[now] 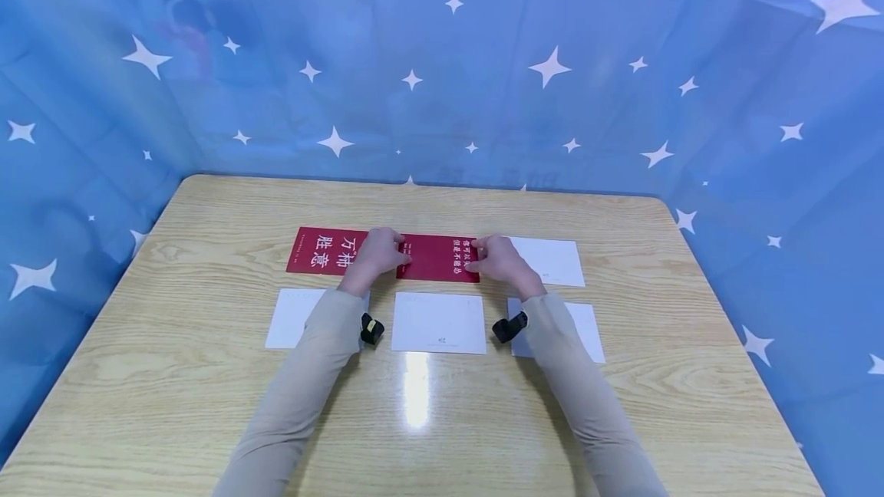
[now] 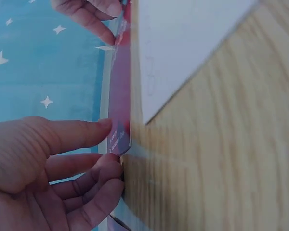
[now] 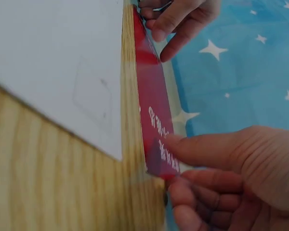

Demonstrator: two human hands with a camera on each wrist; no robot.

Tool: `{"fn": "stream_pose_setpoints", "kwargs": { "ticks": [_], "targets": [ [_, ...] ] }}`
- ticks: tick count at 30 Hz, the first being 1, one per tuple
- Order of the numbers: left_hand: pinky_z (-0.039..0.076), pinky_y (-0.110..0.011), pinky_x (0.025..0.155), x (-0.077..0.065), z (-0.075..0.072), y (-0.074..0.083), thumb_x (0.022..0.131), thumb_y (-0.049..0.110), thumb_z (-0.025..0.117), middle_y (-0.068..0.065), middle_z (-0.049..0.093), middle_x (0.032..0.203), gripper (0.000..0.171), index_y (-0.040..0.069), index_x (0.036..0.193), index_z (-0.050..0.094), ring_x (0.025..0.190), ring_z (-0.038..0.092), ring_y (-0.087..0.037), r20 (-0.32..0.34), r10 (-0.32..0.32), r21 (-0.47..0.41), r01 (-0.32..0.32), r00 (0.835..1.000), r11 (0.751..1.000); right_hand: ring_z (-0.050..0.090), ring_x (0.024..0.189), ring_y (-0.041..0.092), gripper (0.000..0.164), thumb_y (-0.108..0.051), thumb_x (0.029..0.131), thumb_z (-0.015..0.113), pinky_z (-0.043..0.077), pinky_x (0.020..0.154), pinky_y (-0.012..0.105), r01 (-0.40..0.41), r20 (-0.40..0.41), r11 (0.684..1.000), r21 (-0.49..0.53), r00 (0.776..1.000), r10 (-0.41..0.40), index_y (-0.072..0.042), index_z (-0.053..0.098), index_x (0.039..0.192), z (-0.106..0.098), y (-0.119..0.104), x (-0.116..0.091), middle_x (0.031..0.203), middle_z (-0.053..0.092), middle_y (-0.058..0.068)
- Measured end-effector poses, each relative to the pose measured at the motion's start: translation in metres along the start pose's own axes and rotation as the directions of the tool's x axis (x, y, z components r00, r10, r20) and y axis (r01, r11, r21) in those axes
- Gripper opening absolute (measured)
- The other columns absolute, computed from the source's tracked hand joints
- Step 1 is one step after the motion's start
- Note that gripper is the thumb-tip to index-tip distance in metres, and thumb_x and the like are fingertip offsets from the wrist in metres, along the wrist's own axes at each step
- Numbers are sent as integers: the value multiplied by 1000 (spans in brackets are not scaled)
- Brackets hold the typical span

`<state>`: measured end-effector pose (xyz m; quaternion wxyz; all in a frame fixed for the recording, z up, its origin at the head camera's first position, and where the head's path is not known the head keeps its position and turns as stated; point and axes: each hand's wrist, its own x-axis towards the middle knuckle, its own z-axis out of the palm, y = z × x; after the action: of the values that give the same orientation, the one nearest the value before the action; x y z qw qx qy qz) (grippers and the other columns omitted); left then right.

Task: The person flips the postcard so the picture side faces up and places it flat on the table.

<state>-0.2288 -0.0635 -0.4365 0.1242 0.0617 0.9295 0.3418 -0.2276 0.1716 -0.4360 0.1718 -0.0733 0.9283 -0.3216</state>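
Note:
A red card [image 1: 437, 258] with white printed characters lies in the back row, between my two hands. My left hand [image 1: 379, 252] pinches its left end; in the left wrist view the thumb [image 2: 89, 134] is on its face and the other fingers are curled at its edge. At the opposite end my right hand [image 1: 502, 259] holds the same card, thumb [image 3: 202, 149] on top, fingers curled by the edge. Another red card [image 1: 318, 250] with large white characters lies to the left, partly covered by my left hand.
A white card [image 1: 549, 261] lies beyond my right hand at the back. Nearer, three white cards form a row: left [image 1: 290, 319], middle [image 1: 438, 323] and right [image 1: 585, 328], the outer two partly behind my sleeves. A blue star-printed curtain [image 1: 442, 83] borders the wooden table [image 1: 173, 374].

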Motion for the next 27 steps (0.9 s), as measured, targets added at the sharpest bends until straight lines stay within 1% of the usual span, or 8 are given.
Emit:
{"fn": "stream_pose_setpoints", "kwargs": {
  "ticks": [1,3,6,8,10,13,17,27],
  "targets": [
    [47,-32,79,0,0,0,84,13,69,-17,60,117,39,-3,119,61,93,54,-23,-15,4,-27,-4,1000,1000,38,56,15,53,-16,87,68,34,54,26,-2,-11,1000,23,1000,3,1,49,133,-1,2,-1,87,63,13],
    [47,-36,85,0,0,2,85,13,68,-19,57,123,47,-3,127,55,102,54,-26,-35,16,-84,-19,999,996,40,55,14,52,-17,87,67,35,51,25,5,-45,998,65,999,-2,0,50,133,-4,5,-3,80,59,10],
    [49,-34,74,1,0,7,85,11,67,-19,64,103,46,-4,127,55,87,59,-27,-58,56,-143,-64,997,988,48,59,16,49,-15,88,66,39,53,27,50,-105,994,100,994,-39,2,51,131,-12,12,-7,75,57,10],
    [47,-30,64,4,1,12,86,11,67,-16,63,86,44,-4,126,55,72,58,-23,-64,81,-165,-91,995,982,53,66,18,46,-13,88,66,42,57,28,78,-140,990,115,988,-62,4,52,129,-18,16,-10,80,59,9],
    [44,-28,59,7,3,18,86,9,66,-12,61,78,43,-5,125,56,65,55,-19,-64,95,-184,-106,993,977,54,70,20,45,-12,88,65,42,61,29,94,-162,988,121,984,-74,5,53,128,-25,21,-12,83,61,12],
    [45,-26,61,13,9,27,85,9,67,-9,61,79,41,-4,123,57,66,55,-16,-62,106,-196,-116,992,974,53,73,21,45,-12,88,66,42,63,29,81,-193,988,135,980,-54,5,54,127,-34,29,-16,86,61,13],
    [47,-31,68,20,19,42,85,9,68,-11,61,83,40,-3,122,59,72,56,-20,-58,122,-213,-132,991,968,53,75,23,44,-11,87,66,42,62,28,70,-238,988,140,971,-35,6,54,126,-45,42,-23,87,60,14],
    [49,-30,78,33,52,82,84,7,68,-14,62,94,38,-5,119,59,83,57,-21,-22,203,-267,-201,979,942,50,78,23,41,-9,87,66,41,62,24,7,-310,988,157,950,43,6,56,122,-67,72,-38,90,56,14]
  ]
}}
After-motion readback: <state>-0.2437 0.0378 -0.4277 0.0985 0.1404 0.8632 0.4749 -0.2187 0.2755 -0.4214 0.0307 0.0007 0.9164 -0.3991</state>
